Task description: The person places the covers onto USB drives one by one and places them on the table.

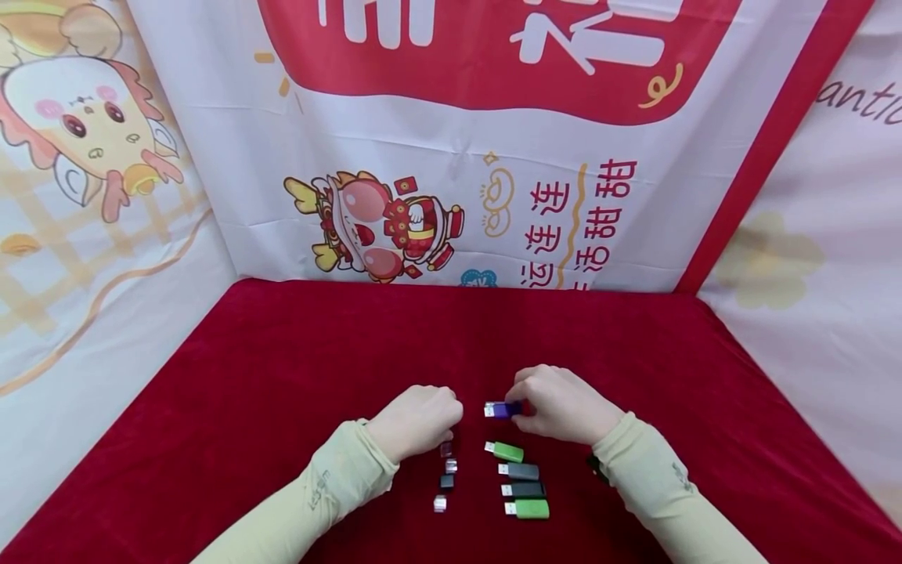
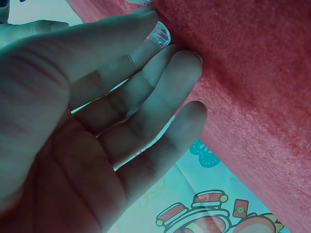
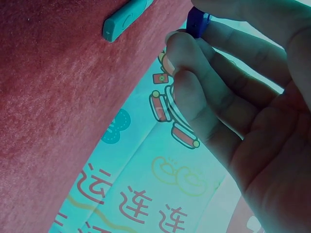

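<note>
Between the thumb and forefinger of my left hand [image 1: 419, 421] is a small clear cap [image 2: 161, 35], pinched near the cloth. Facing it, my right hand [image 1: 565, 403] holds a purple USB stick [image 1: 499, 410] by its rear end, its metal plug pointing left. The stick's dark end [image 3: 196, 22] shows between thumb and fingers in the right wrist view. Below the right hand lie a green USB stick [image 1: 508, 452], a grey one [image 1: 522, 471], a black one [image 1: 527, 490] and another green one [image 1: 530, 510], all with plugs to the left.
Under the left hand, a column of small caps runs toward me: a clear one [image 1: 451, 467], a black one [image 1: 447, 482] and another clear one [image 1: 440, 504]. Everything lies on a red cloth [image 1: 338, 337]. A printed white curtain [image 1: 247, 180] stands behind the table.
</note>
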`<state>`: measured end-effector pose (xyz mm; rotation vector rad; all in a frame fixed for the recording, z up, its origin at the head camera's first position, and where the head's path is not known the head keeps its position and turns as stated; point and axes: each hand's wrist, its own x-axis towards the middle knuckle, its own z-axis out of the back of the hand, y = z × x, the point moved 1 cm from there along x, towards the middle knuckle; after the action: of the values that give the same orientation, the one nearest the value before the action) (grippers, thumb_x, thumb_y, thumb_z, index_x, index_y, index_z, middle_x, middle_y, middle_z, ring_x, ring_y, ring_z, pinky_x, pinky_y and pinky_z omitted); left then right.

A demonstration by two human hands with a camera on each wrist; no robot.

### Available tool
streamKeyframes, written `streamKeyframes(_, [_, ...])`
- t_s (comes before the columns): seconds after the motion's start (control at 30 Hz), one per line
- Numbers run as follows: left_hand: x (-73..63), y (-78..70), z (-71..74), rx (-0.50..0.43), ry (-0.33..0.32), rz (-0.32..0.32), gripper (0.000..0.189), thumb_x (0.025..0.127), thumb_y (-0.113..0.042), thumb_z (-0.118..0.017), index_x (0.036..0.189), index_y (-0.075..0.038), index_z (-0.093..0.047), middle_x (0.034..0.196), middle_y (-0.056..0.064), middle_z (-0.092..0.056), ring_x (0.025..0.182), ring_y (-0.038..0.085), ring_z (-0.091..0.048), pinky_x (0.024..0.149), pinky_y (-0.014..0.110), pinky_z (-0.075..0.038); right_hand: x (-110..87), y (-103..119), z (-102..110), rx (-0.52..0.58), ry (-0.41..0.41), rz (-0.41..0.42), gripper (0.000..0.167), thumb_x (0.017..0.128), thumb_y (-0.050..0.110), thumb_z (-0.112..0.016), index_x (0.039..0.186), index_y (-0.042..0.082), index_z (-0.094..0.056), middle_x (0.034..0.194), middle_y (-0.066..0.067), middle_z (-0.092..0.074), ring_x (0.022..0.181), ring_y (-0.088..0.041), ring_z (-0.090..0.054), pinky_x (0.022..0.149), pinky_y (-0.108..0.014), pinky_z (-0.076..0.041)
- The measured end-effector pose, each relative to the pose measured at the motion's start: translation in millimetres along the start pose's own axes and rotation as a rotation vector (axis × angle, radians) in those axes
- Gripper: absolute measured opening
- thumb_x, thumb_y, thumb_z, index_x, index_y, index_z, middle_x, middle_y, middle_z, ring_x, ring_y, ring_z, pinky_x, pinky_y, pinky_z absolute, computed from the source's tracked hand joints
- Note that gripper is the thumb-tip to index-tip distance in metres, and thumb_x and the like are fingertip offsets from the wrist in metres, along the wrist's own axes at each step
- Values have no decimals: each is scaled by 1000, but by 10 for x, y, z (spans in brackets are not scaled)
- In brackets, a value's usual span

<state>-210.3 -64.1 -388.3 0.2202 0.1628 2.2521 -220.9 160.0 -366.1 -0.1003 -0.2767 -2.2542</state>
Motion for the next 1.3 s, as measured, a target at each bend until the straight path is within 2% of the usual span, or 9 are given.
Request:
streamKeyframes(0.27, [24, 77, 14, -77, 16, 2, 21, 83, -18, -77, 67, -15, -63, 66, -2, -54, 56, 12, -50, 53, 27, -47, -13, 1, 10, -7, -21, 5, 18, 76, 14, -85, 93, 9, -79, 78, 2, -63, 57, -1, -48, 55, -18, -46])
streamKeyframes(0.53, [28, 157, 138, -90, -49, -4, 23, 86, -23, -75, 70, -15, -61, 66, -3, -51, 59, 12, -50, 54, 25, -46, -27, 10, 38, -6, -33, 1, 20, 76, 15, -85, 93, 7, -79, 79, 2, -63, 59, -1, -49, 56, -17, -47])
streamKeyframes(0.93, [57, 133, 243, -23, -138, -69, 20, 88, -27, -72, 78, -12, -64, 71, -1, -55, 60, 12, -53, 55, 22, -48, -38, 44, 99, -32, -79, 16, 20, 76, 16, -85, 93, 8, -79, 80, 2, -63, 57, 0, -48, 55, -17, -46])
streamKeyframes(1.1, [44, 135, 283, -55, -171, -75, 19, 88, -27, -72, 78, -13, -64, 72, -3, -56, 60, 10, -52, 56, 21, -47, -18, 123, 146, -26, -120, 71, 18, 77, 16, -83, 93, 8, -78, 79, 2, -61, 58, -2, -48, 56, -16, -46])
streamKeyframes(1.3, [44, 141, 291, -85, -169, -83, 17, 90, -27, -71, 81, -14, -65, 75, -3, -58, 62, 9, -52, 58, 19, -47, -12, 210, 190, -54, -156, 95, 18, 76, 16, -84, 91, 10, -78, 79, 3, -61, 60, -2, -49, 57, -15, -47])
